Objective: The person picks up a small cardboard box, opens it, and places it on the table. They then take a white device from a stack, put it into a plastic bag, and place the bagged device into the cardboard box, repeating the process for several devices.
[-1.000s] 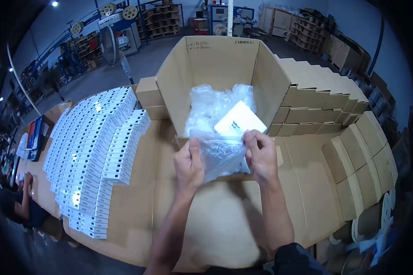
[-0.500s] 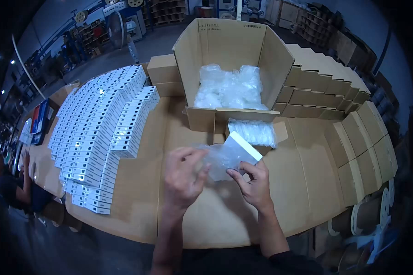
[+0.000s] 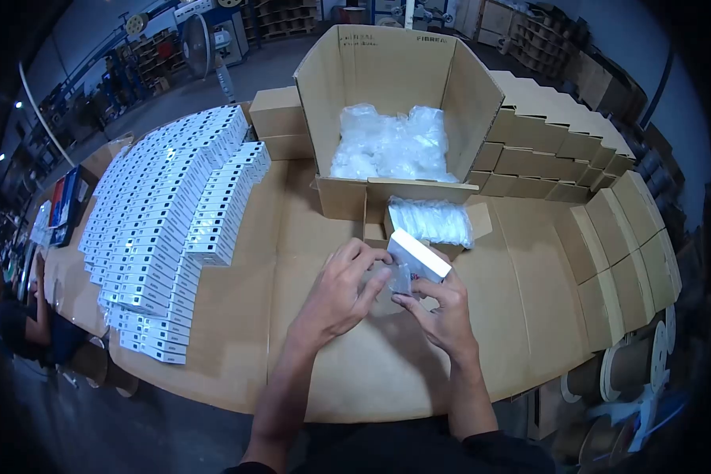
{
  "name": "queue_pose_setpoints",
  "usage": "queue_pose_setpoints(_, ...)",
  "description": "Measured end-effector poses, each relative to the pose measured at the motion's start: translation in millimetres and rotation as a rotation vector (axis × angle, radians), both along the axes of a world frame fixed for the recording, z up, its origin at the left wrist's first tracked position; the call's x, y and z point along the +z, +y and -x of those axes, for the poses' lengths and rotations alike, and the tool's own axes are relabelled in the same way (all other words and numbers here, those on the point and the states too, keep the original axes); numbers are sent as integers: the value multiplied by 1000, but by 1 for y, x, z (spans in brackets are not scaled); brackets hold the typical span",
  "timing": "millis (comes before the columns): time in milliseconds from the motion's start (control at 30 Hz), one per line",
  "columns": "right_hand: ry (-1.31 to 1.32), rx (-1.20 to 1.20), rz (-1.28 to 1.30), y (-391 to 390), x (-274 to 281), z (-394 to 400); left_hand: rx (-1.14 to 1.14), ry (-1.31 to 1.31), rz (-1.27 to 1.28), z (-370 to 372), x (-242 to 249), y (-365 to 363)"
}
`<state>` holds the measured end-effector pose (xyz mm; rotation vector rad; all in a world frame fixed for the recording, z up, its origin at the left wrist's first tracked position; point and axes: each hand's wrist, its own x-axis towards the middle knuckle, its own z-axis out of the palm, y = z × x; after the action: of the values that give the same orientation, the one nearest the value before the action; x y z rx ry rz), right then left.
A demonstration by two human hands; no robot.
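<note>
A small white box (image 3: 420,254) is held tilted over the middle of the table, partly wrapped in a clear plastic bag (image 3: 400,278). My right hand (image 3: 444,316) grips the box and bag from below right, thumb in front. From the left, my left hand (image 3: 344,288) has its fingers and thumb closed around the loose end of the plastic, close to the box's left edge. Just behind the hands, an open small carton (image 3: 378,221) contains a row of plastic-wrapped items (image 3: 430,221).
A large open carton (image 3: 395,67) holds a heap of clear plastic bags (image 3: 391,146). Stacked white boxes (image 3: 166,213) cover the left side. Brown cartons stand at the back right (image 3: 545,150) and right edge (image 3: 628,261). Another person (image 3: 31,308) sits at far left.
My left hand has moved right to the box and gathered the plastic, which was spread out to the left. The box stays in my right hand and is turned slightly.
</note>
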<state>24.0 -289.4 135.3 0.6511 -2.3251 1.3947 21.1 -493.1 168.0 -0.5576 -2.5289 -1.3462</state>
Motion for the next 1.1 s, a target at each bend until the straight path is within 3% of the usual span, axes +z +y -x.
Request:
queue_pose_setpoints(233, -78, -27, 81, 6, -4, 3, 46, -39, 123, 9, -17, 0)
queue_pose_setpoints(333, 51, -2, 81, 8, -16, 8, 156, 31, 284, 11, -28, 0)
queue_pose_setpoints(433, 29, 14, 135, 9, -25, 11, 71, -50, 224, 12, -25, -4)
queue_pose_setpoints(633, -303, -74, 238, 13, -37, 7, -50, -62, -134, 15, -28, -6)
queue_pose_setpoints(733, -193, -24, 198, 16, -41, 10, 154, -178, 131, 12, -28, -4)
queue_pose_setpoints(833, -79, 3, 215, 16, -51, 11, 19, -182, 18, 18, -33, -7)
queue_pose_setpoints(933, -143, -55, 256, 15, -55, 10, -89, -356, -322, 11, -17, -4)
queue_pose_setpoints(1100, -339, -77, 220, 15, -38, 8, -6, -91, -471, 20, -42, -8)
